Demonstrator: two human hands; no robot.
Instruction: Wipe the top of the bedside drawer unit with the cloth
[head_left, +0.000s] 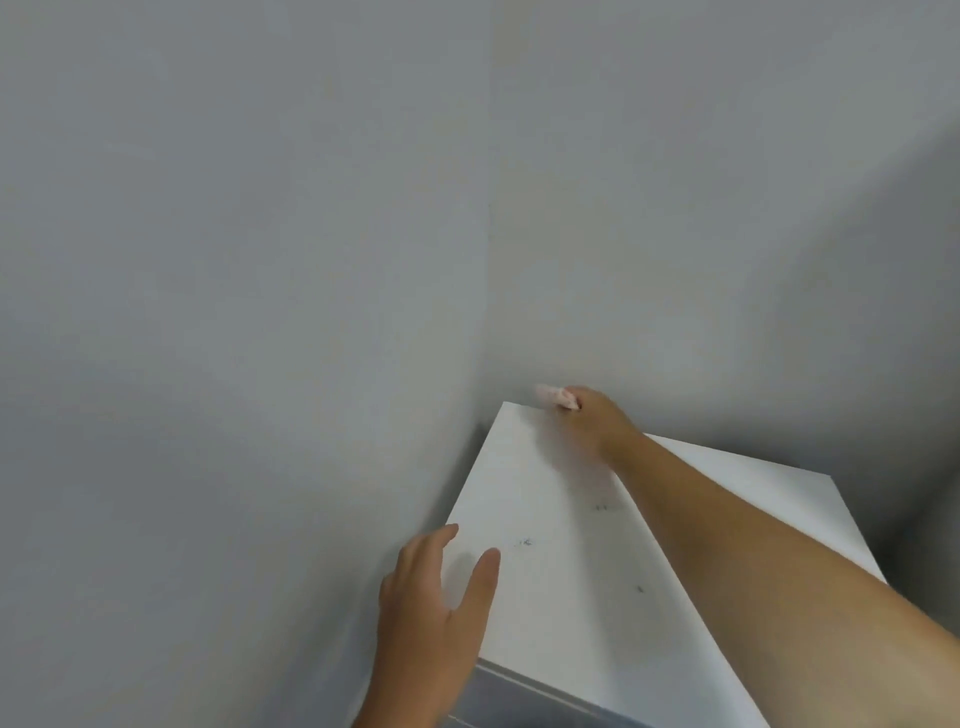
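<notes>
The white top of the bedside drawer unit fills the lower middle of the view, with a few small dark specks on it. My right hand reaches across to the far edge of the top, close to the wall, and is shut on a small pale pink cloth that pokes out past the fingers. The hand and cloth are blurred. My left hand rests open at the near left edge of the top, fingers spread, thumb lying on the surface.
Grey walls meet in a corner right behind the unit, tight against its left and far sides. A drawer front shows below the near edge.
</notes>
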